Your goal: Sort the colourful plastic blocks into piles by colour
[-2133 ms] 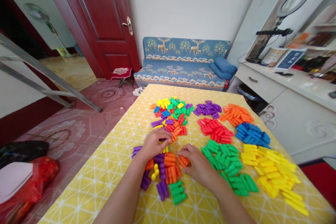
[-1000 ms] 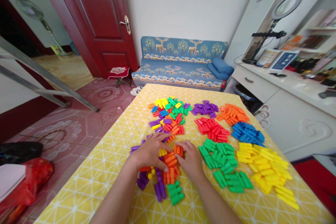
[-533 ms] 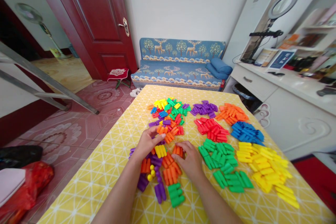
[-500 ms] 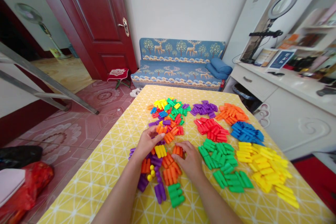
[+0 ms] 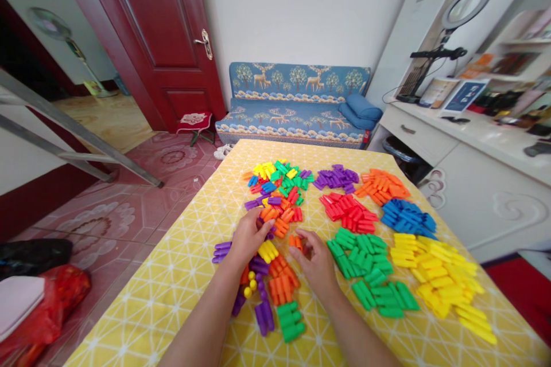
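Bright, soft light fills the room evenly from a source out of view, and the white wall [image 5: 293, 6] reads pale grey without burning out. Only the opening at far left [image 5: 7, 46] sinks to near black. The red door [image 5: 159, 17] carries a faint sheen. Shadows on the worktop [image 5: 129, 309] are weak and soft-edged. The yellow blocks [image 5: 443, 275] are so saturated that their outlines partly merge. Wide-angle distortion tilts the door and the pedestal fan [image 5: 49, 23] and stretches the near corners. Toward the right edge, the shelf items [image 5: 514, 63] smear into blur; the middle looks clearer.
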Available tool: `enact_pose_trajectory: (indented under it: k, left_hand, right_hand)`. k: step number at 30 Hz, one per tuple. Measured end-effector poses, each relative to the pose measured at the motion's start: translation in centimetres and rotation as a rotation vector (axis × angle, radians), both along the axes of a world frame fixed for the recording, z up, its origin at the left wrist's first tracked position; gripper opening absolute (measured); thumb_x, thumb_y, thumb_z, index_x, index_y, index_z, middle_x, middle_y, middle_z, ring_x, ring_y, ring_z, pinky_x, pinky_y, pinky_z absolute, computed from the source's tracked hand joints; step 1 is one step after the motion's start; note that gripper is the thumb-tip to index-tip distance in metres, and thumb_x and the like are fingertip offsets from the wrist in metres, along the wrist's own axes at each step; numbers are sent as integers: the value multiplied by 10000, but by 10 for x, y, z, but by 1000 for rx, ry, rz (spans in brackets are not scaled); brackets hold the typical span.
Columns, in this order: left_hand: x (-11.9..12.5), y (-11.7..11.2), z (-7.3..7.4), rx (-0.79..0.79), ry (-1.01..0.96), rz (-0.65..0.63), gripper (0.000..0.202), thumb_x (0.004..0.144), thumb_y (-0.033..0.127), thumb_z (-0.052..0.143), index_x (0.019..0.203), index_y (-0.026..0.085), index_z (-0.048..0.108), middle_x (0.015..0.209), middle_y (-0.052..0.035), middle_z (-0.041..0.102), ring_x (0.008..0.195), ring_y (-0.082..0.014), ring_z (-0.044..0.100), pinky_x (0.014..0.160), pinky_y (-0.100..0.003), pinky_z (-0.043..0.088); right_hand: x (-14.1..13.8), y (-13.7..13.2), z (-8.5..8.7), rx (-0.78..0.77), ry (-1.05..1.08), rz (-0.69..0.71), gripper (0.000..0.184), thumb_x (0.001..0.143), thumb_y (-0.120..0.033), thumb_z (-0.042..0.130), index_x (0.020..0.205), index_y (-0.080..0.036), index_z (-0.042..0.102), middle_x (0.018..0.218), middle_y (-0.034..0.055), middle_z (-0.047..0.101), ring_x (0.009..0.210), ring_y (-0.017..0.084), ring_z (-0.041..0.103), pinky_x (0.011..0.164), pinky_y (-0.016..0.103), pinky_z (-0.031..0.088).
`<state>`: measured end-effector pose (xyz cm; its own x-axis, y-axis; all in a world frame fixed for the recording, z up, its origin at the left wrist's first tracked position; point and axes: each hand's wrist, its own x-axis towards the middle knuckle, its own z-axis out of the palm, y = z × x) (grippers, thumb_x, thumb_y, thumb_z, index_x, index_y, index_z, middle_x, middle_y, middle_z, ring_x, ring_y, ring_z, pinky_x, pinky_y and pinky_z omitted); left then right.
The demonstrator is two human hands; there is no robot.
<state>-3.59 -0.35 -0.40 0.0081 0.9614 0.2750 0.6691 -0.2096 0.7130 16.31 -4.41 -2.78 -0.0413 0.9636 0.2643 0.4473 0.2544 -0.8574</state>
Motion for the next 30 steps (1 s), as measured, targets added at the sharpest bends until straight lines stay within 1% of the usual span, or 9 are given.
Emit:
enact_pose_trajectory:
  k: [4, 7, 9, 12, 16, 19, 22, 26, 30]
  left_hand:
    - [0, 0, 3, 42, 82, 39, 262, 833, 406, 564, 885, 154, 614, 751, -27, 580, 659, -154, 534, 594, -251, 373]
    - [1, 1, 3, -44, 87, 52, 288, 838, 433, 547, 901, 159, 614, 645, 6, 546, 589, -143, 505, 552, -241, 335]
    - [1, 1, 3, -78, 98, 55, 302, 834, 443, 545, 909, 159, 616, 609, 18, 530, 559, -135, 486, 539, -237, 317]
    - [2, 0, 2, -99, 109, 67, 321, 830, 445, 547, 942, 154, 624, 602, 21, 531, 551, -130, 478, 538, -235, 306]
    - [2, 0, 2, -102, 112, 74, 336, 823, 440, 554, 982, 155, 630, 618, 17, 545, 562, -130, 481, 543, -234, 304]
    - [2, 0, 3, -106, 104, 67, 349, 820, 432, 560, 1025, 159, 631, 631, 12, 555, 574, -133, 490, 549, -235, 310]
    - [2, 0, 4, -112, 102, 56, 355, 822, 426, 559, 1046, 161, 633, 642, 8, 564, 584, -135, 496, 555, -234, 316]
    - [2, 0, 4, -109, 107, 51, 357, 824, 426, 558, 1052, 161, 635, 650, 6, 568, 591, -136, 502, 558, -234, 322]
    - [1, 0, 3, -93, 98, 41, 366, 827, 442, 552, 1052, 165, 634, 648, 6, 568, 587, -138, 503, 551, -235, 323]
  right_hand:
    - [0, -7, 8, -43, 108, -35, 326, 789, -355, 630, 1068, -189, 610, 999, 65, 646, 841, 189, 585, 720, 300, 484]
    - [9, -14, 25, -86, 136, -27, 324, 796, -374, 617, 1064, -193, 607, 961, 63, 650, 820, 187, 592, 651, 278, 489]
    - [25, -8, 41, -49, 103, -34, 339, 791, -395, 621, 1066, -197, 608, 963, 66, 649, 839, 190, 595, 651, 275, 492]
    - [70, 25, 65, 60, 0, -149, 390, 764, -442, 639, 1074, -207, 616, 1009, 69, 650, 840, 189, 598, 695, 296, 489]
    - [157, 102, 85, 179, -127, -458, 434, 706, -497, 654, 1012, -190, 629, 965, 97, 664, 776, 206, 592, 686, 338, 460]
    - [216, 149, 85, 68, -325, -657, 393, 692, -489, 644, 930, -176, 637, 898, 151, 666, 742, 244, 586, 684, 395, 415]
    - [248, 171, 78, -71, -477, -757, 298, 663, -466, 647, 811, -208, 629, 896, 187, 658, 814, 305, 584, 689, 435, 376]
    - [259, 180, 64, -145, -533, -795, 283, 620, -457, 648, 748, -206, 628, 855, 209, 637, 872, 367, 587, 678, 457, 368]
    - [259, 185, 53, -48, -526, -767, 346, 624, -491, 627, 766, -176, 646, 815, 224, 623, 877, 405, 589, 667, 465, 371]
